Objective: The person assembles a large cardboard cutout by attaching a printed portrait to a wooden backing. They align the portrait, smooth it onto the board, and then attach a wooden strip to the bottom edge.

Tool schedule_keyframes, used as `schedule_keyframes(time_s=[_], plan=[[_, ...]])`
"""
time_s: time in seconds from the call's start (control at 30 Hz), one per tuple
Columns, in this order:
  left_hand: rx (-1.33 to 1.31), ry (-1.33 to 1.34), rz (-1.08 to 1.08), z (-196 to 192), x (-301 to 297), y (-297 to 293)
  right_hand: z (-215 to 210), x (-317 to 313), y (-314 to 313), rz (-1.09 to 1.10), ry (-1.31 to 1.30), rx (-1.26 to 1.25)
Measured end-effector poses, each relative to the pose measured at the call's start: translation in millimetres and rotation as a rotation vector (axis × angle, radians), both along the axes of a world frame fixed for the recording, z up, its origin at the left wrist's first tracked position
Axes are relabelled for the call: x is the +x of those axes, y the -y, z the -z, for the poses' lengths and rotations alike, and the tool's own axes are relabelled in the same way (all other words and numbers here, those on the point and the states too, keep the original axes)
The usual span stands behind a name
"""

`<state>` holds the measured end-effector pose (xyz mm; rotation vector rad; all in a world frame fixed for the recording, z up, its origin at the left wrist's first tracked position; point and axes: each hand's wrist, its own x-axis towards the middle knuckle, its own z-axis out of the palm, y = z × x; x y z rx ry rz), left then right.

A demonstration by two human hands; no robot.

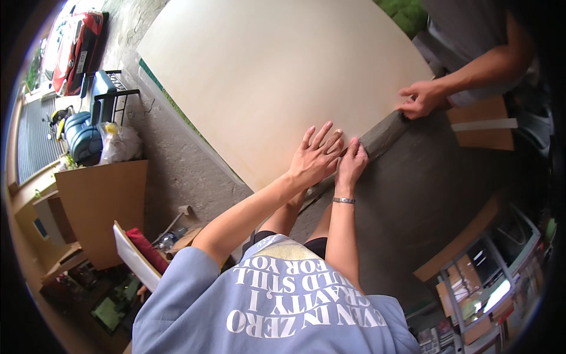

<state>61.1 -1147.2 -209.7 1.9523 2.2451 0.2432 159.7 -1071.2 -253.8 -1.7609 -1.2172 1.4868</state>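
A large cream-coloured sheet (259, 76) with a smooth surface spreads out in front of me. My left hand (315, 156) rests on it close to the near right edge, palm down and fingers stretched out. Right beside it, my right hand (352, 164) is closed at that edge, gripping a dark grey strip (380, 137) that runs along it; the fingertips are partly hidden. Farther along the same edge, a co-worker's hand (420, 99) pinches the strip's far end near the corner.
Green material (168, 100) shows under the sheet's left edge. A brown board (103, 209), a white bag (119, 143) and a blue container (82, 135) stand at left. A red car (76, 50) is beyond. Metal-framed shelving (471, 289) is at lower right, cardboard (483, 127) at right.
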Motion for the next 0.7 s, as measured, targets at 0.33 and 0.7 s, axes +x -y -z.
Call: schedule_keyframes(time_s=[0.33, 0.7], plan=[[-0.144, 0.481, -0.067, -93, 45, 115, 26, 208, 22, -0.435, 0.148, -0.235], [0.382, 0.466, -2.169, -90, 171, 390, 32, 131, -209, -2.417, 0.410, 2.983]])
